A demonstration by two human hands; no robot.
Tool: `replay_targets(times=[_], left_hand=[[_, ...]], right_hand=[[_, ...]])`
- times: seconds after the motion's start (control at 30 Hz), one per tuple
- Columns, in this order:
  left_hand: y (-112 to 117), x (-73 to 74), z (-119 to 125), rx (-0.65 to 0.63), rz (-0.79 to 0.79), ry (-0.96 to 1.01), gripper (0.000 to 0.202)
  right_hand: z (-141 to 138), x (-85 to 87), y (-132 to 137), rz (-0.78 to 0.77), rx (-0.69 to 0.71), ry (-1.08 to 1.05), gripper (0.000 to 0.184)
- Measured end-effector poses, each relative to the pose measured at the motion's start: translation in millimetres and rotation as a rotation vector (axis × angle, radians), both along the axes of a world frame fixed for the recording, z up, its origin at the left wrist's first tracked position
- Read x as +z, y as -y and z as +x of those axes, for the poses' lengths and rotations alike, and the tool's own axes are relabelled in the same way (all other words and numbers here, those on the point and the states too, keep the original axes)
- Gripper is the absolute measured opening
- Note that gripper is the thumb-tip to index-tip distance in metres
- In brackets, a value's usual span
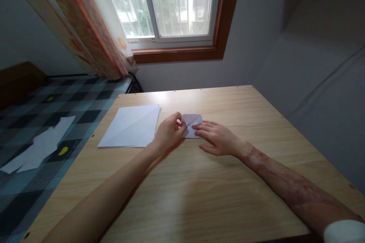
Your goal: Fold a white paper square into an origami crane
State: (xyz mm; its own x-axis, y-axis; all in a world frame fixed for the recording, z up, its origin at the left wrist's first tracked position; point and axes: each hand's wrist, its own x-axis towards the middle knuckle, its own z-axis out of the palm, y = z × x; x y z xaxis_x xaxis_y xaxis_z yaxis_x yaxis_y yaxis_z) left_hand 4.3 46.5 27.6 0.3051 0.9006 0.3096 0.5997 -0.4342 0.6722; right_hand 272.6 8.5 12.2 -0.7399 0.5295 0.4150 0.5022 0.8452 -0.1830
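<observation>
A small folded piece of white paper lies on the wooden table between my hands, with a crease line and a flap showing on its top. My left hand pinches the paper's left edge between thumb and fingers. From the right, my right hand lies nearly flat with its fingers spread, the fingertips resting on the paper's right part. That side of the paper is partly hidden under those fingers.
A stack of white square sheets lies on the wooden table, left of my left hand. Beside the table, a bed with a checked cover holds white paper scraps. A window and curtain are behind.
</observation>
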Motion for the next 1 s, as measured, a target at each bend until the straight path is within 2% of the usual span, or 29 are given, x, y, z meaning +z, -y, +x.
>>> replay_targets(times=[0.17,0.3,0.43,0.57,0.67,0.77,0.87,1.0], left_hand=[[11.8,7.6,6.8,0.079,0.043,-0.194,0.01],[18.7,13.8,11.5,0.104,0.106,-0.333,0.007],[16.6,13.2,10.4,0.156,0.138,-0.398,0.011],[10.9,11.2,7.5,0.22,0.058,-0.347,0.01],[6.1,11.2,5.6,0.222,-0.033,-0.276,0.017],[1.7,11.9,4.0,0.206,-0.057,-0.208,0.02],[-3.9,10.2,1.7,0.169,-0.028,-0.131,0.01],[-16.0,-0.2,-3.8,0.093,-0.039,0.014,0.005]], right_hand=[[-2.6,2.0,1.1,-0.027,0.005,0.05,0.055],[-2.1,1.6,0.7,-0.048,0.023,0.053,0.057],[-2.1,1.9,0.8,-0.062,0.03,0.045,0.058],[-2.5,3.1,1.0,-0.068,0.038,0.034,0.055],[-2.5,3.6,1.0,-0.062,0.03,0.033,0.05],[-2.2,3.4,0.9,-0.056,0.026,0.034,0.044],[-2.8,2.9,1.3,-0.054,0.012,0.027,0.038],[-6.6,3.0,3.4,-0.051,-0.012,0.009,0.042]])
